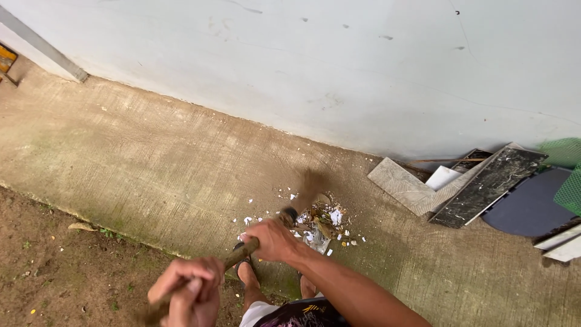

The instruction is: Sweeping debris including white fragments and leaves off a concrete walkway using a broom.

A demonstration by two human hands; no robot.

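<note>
I look down at a concrete strip along a pale wall. Both my hands grip a wooden broom handle [241, 251]. My left hand [187, 289] holds its near end, low in the frame and blurred. My right hand [273, 240] holds it further along, close to the dark collar. The brown bristle head [310, 184] is blurred with motion beside a small pile of debris [324, 224]: white scraps, dry leaves and bits of paper. My feet in sandals [245, 269] stand just behind the pile.
Leaning tile pieces and a dark slab [484, 184] lie against the wall [339, 66] at right, with a round dark board [529, 209] and green mesh [566, 172]. Bare soil [54, 266] borders the concrete at lower left. A grey post [42, 45] runs at upper left.
</note>
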